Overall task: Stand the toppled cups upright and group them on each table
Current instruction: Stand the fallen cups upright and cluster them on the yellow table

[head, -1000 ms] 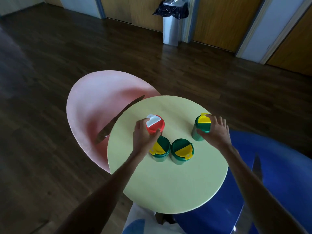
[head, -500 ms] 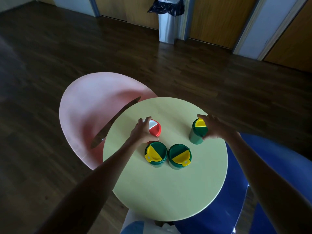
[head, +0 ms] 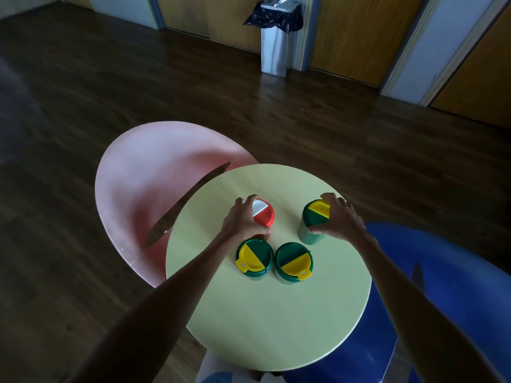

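Pink table (head: 143, 183): low round top on my left; its near-right edge is hidden under the yellow-green table (head: 262, 322).
My left hand (head: 243, 219): fingers curled round the red cup (head: 264, 215), covering its body so that only the lid shows.
Red cup: upright, red-and-white lid closed, contents unseen.
Left green cup (head: 254, 258): upright, just in front of the red cup, yellow-and-green lid closed.
Middle green cup (head: 293, 262): upright, just beside the left one; whether they touch, I cannot tell.
Bin (head: 275, 48): steel, dark liner, far back by the wall.
Right green cup (head: 315, 219): upright, apart from the others, lid closed.
My right hand (head: 341, 219): wrapped round that cup from the right.
Blue table (head: 456, 272): cut off by the frame.
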`<state>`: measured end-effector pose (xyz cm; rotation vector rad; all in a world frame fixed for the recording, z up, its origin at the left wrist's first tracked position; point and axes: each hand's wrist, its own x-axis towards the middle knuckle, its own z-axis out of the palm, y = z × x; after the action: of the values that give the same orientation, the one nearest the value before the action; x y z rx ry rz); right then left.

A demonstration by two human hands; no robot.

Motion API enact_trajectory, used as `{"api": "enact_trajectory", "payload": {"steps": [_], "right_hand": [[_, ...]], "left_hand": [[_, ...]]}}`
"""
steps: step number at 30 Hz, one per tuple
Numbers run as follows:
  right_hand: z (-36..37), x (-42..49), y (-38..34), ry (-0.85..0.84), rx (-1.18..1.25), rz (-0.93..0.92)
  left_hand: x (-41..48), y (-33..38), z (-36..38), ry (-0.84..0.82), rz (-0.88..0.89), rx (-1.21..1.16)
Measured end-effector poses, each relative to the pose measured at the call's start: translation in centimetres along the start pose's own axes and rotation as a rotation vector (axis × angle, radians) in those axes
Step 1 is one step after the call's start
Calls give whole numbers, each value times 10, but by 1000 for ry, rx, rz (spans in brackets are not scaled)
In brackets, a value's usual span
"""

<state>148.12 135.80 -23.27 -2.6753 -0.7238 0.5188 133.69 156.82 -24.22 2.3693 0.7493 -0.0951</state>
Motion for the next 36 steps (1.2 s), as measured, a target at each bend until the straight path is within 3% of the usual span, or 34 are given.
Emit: {"api": "enact_trajectory", "payload": {"steps": [12, 23, 36], "right_hand": [[31, -13, -45, -14, 12, 62], [20, -10, -40, -164, -15, -44], [23, -11, -37, -139, -14, -8]], "left_hand": [[1, 6, 14, -33, 14, 29], [-3, -5, 14, -17, 121, -48], [1, -7, 15, -21, 161, -24]]}}
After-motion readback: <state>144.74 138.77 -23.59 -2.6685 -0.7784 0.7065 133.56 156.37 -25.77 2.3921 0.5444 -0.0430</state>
